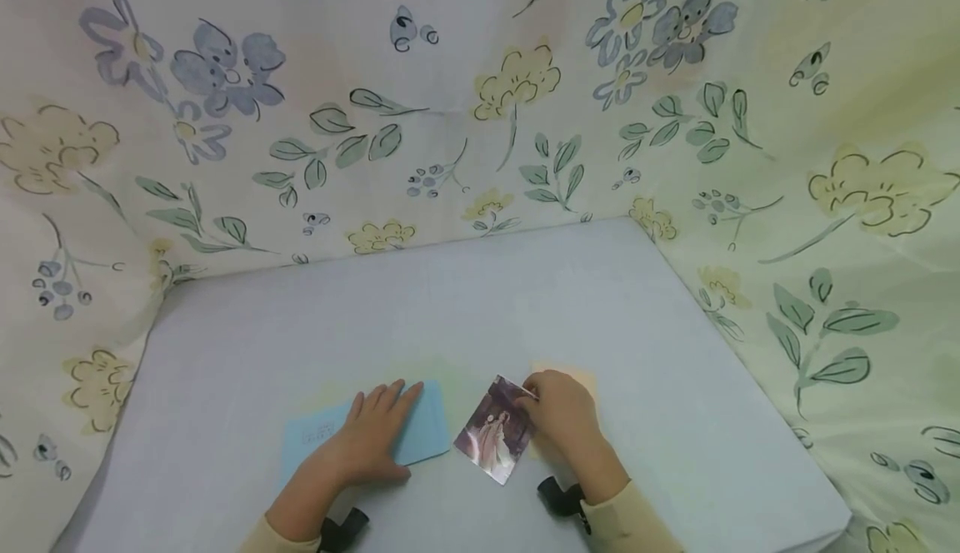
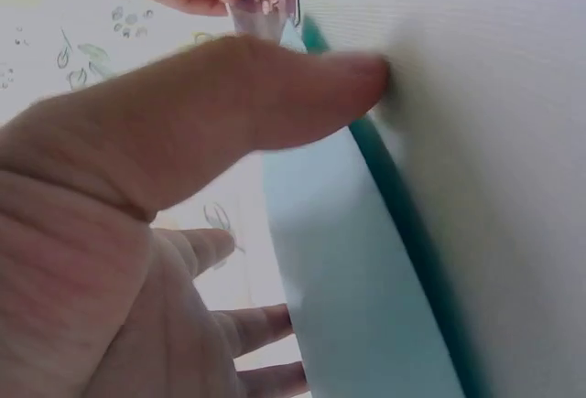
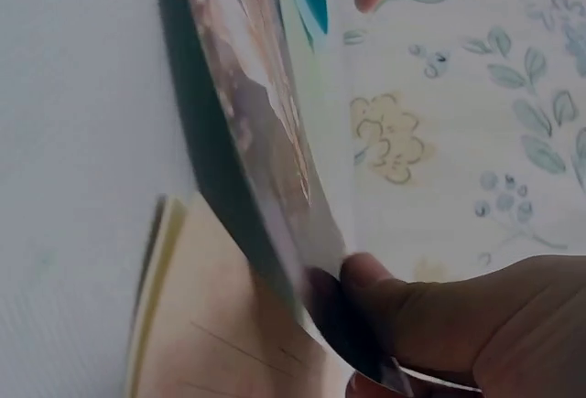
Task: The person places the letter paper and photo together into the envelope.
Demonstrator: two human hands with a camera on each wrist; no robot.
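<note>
From where I stand, the work in hand looks like handling a glossy picture card (image 1: 491, 435), which is between the other two papers on the near half of the desk (image 1: 480, 307). The right hand (image 1: 564, 415) has its grip pinched on the card's right side, thumb against thumb-side fingers, and the card stands tilted; whether its lower edge touches the desk I can't tell. The left hand (image 1: 371, 438) has its grip loose and spread, fingers straight, resting over a light blue card (image 1: 430, 428) to the left. Beneath the right hand, to the right, there is a peach-coloured paper (image 3: 215, 334), mostly hidden from above. My guess is that the next move calls for keeping that pinch light, so the card neither bends nor slips, while the flat left hand steadies the blue one. The desk is covered in plain white, and a pale cloth (image 1: 450, 62) printed with blue and yellow flowers and green leaves rises on its left, far and right sides. Cream sleeves (image 1: 633, 524) and black wrist pieces (image 1: 558, 497) show at the near edge
</note>
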